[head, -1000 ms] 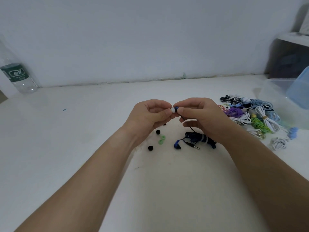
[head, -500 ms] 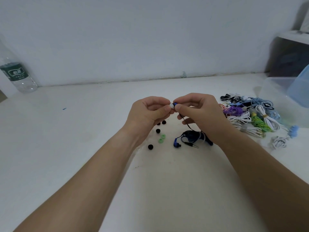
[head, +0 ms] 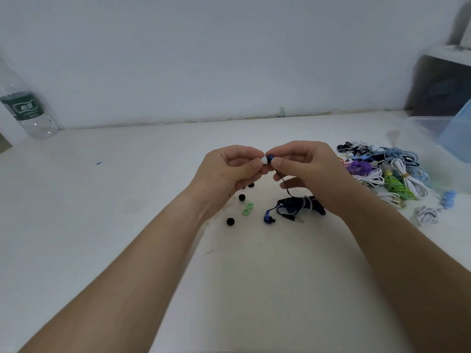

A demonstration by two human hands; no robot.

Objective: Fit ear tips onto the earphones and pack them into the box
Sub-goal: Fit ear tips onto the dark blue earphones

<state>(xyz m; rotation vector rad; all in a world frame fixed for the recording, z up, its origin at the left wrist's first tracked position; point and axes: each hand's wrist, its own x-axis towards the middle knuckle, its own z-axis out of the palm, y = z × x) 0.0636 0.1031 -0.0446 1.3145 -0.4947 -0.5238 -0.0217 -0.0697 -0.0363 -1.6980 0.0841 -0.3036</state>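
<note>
At frame centre, the left hand (head: 229,169) pinches a white ear tip (head: 264,160) against the blue earbud (head: 270,157) gripped by the right hand (head: 311,169)

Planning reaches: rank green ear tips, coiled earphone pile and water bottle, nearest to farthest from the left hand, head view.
From the left hand:
1. Green ear tips, just below it.
2. Coiled earphone pile, right.
3. Water bottle, far left.
</note>
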